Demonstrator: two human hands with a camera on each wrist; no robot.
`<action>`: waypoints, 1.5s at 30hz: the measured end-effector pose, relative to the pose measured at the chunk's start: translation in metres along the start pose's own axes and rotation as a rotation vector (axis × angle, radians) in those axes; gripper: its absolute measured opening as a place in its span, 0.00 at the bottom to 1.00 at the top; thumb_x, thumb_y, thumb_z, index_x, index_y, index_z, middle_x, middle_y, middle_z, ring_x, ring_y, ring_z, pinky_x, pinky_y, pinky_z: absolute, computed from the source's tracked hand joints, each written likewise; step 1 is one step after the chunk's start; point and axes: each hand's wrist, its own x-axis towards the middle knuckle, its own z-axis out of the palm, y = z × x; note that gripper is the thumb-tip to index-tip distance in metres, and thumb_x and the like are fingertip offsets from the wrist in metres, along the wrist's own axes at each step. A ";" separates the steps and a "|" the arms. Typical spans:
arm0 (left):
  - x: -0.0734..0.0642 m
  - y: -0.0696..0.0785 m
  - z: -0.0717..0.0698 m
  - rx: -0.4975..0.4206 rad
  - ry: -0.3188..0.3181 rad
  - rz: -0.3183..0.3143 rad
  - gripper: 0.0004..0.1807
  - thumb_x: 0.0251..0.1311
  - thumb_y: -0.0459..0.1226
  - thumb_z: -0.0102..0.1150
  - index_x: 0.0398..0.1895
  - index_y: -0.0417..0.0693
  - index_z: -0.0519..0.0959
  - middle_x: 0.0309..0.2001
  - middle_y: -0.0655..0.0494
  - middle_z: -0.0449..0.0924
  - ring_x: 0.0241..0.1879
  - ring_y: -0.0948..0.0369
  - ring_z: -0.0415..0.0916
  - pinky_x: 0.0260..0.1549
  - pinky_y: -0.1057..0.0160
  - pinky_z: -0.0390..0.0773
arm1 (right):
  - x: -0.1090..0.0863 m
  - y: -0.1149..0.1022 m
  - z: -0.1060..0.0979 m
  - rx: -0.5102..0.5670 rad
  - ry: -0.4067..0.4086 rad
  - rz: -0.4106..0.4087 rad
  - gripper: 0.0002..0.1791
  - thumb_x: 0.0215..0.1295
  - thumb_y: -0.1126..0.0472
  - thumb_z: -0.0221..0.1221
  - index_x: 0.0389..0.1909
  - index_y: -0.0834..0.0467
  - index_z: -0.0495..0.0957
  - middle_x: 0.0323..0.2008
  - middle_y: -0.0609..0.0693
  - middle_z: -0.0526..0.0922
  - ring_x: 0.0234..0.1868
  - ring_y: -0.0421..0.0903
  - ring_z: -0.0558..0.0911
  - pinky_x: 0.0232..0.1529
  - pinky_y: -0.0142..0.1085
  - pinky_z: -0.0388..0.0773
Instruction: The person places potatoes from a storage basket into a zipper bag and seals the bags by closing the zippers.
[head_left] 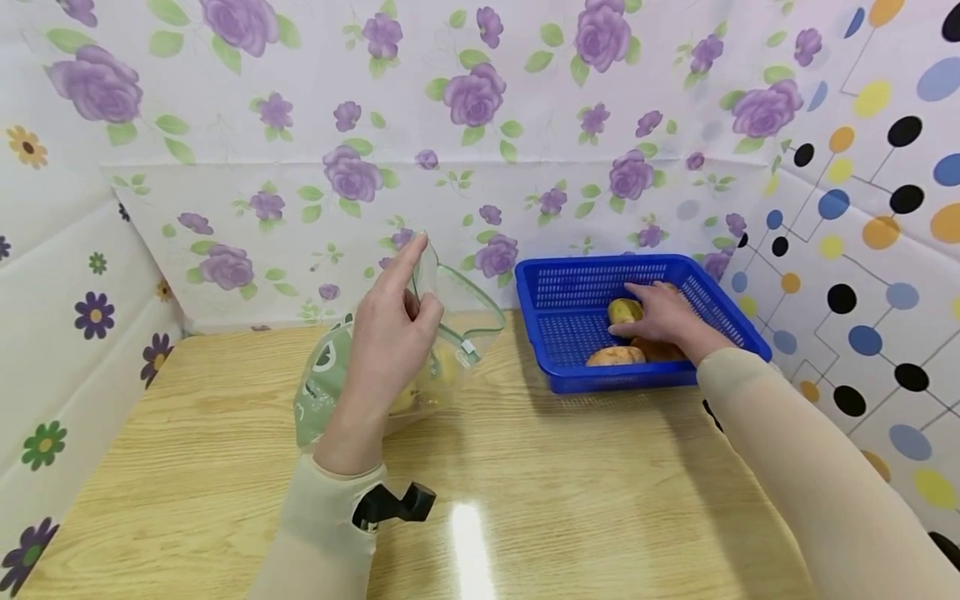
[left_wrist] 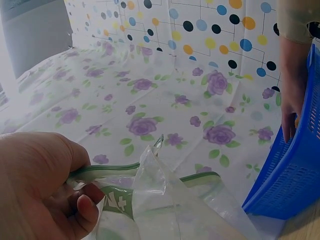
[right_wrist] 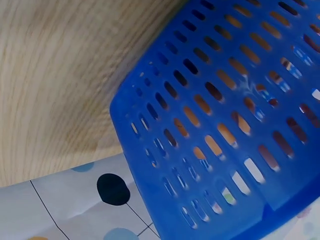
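My left hand [head_left: 393, 333] pinches the upper edge of a clear zip bag [left_wrist: 165, 200] between thumb and curled fingers. The bag has a green printed side [head_left: 322, 387], a green zip line and a white slider [head_left: 468, 347]; its mouth gapes to the right. Yellowish round things show through its lower part. My right hand [head_left: 663, 315] reaches into a blue plastic basket [head_left: 558, 382], thumb and forefinger spread to either side of a yellow potato [head_left: 624, 311]. Closer to the basket's front wall lies a light brown potato [head_left: 617, 357], with a darker one [head_left: 656, 350] beneath my hand.
Both bag and basket stand on a wood-grain table [head_left: 525, 483], the basket to the right. Behind rises a sheet with purple flowers [head_left: 476, 96]; a dotted sheet [head_left: 862, 250] borders the right side. The basket's slotted wall [right_wrist: 210, 120] fills much of the right wrist view.
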 end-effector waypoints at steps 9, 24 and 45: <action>0.003 0.001 -0.003 0.005 0.007 0.011 0.42 0.66 0.23 0.51 0.86 0.47 0.68 0.79 0.52 0.72 0.21 0.58 0.62 0.21 0.64 0.63 | 0.004 0.002 0.007 0.003 -0.002 0.010 0.55 0.74 0.40 0.68 0.88 0.66 0.54 0.83 0.73 0.57 0.85 0.75 0.43 0.79 0.75 0.37; 0.000 0.000 -0.003 -0.001 -0.007 0.017 0.41 0.67 0.23 0.51 0.86 0.47 0.68 0.80 0.51 0.71 0.21 0.58 0.62 0.21 0.64 0.63 | 0.001 0.005 0.007 -0.057 -0.011 0.028 0.53 0.75 0.42 0.68 0.86 0.69 0.56 0.80 0.75 0.61 0.84 0.74 0.46 0.80 0.73 0.38; 0.000 0.001 -0.002 -0.008 -0.007 -0.005 0.41 0.66 0.23 0.50 0.85 0.47 0.68 0.79 0.51 0.72 0.21 0.58 0.62 0.21 0.63 0.64 | 0.005 0.007 0.013 -0.054 0.063 0.011 0.48 0.73 0.46 0.70 0.81 0.70 0.64 0.74 0.76 0.69 0.78 0.75 0.61 0.77 0.72 0.50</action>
